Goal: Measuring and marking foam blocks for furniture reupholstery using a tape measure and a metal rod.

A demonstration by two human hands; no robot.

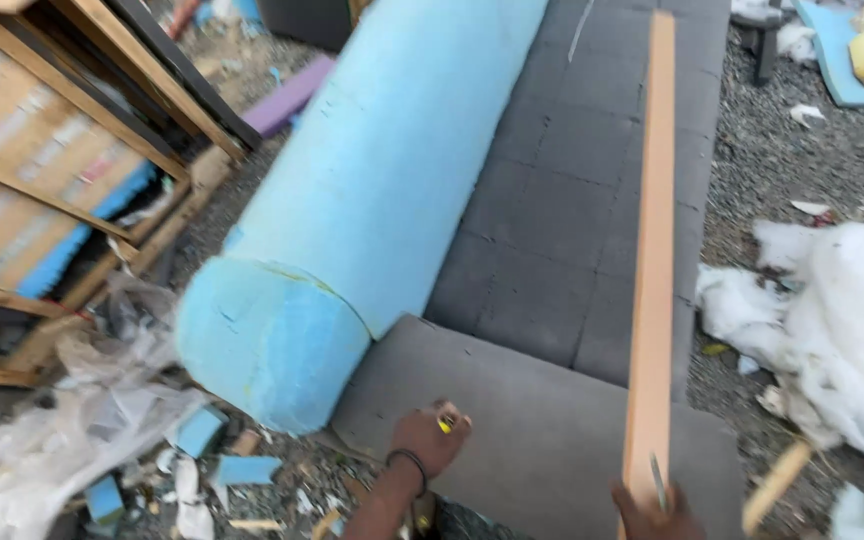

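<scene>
My left hand (428, 438) is closed around a small yellow marker (445, 424), its tip against a grey foam sheet (542, 430) lying on the ground. My right hand (652, 512) grips the near end of a long wooden slat (654, 250), together with a thin pen-like tool (658, 482). The slat runs away from me across the grey sheet and a larger dark grey quilted pad (572, 190). A big light-blue foam cylinder (352, 210) lies just left of my left hand, resting partly on the pad.
Wooden frames (42, 180) are stacked at the left over crumpled clear plastic (42, 440). White stuffing (842, 330) is piled at the right. Blue foam scraps (197, 430) and wood bits litter the gravel. A blue sheet (852, 60) lies at far right.
</scene>
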